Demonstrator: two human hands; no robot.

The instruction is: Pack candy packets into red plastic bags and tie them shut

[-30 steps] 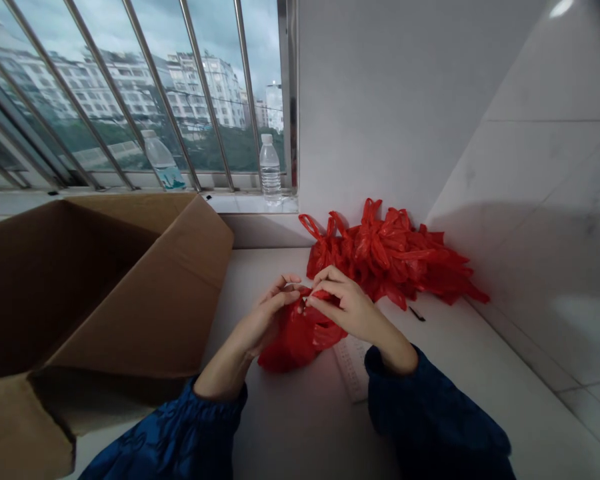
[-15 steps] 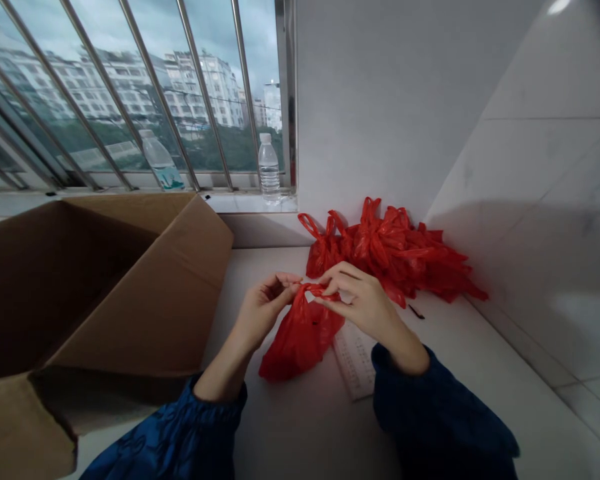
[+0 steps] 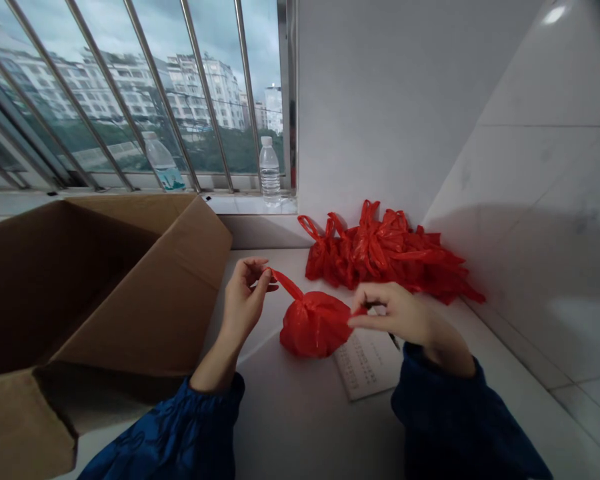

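A red plastic bag (image 3: 314, 327), rounded and full, is between my two hands over the white tabletop. My left hand (image 3: 247, 290) pinches one of its handles, which stretches taut up and to the left from a gathered knot at the top. On the other side, my right hand (image 3: 395, 310) is closed on the bag's other handle, pulled to the right. What lies inside the bag is hidden. Partly under the bag and right hand is a white printed booklet or sheet (image 3: 365, 367).
Several red plastic bags (image 3: 380, 247) are heaped against the wall at the back right. A large open cardboard box (image 3: 150, 300) takes up the left side. Two plastic bottles, a labelled one (image 3: 163, 163) and a clear one (image 3: 269, 173), stand on the sill by the barred window.
My hands have moved apart, left hand to the left and right hand to the right. The bag's top is drawn into a tight knot, its body rounder, and more of the printed paper shows.
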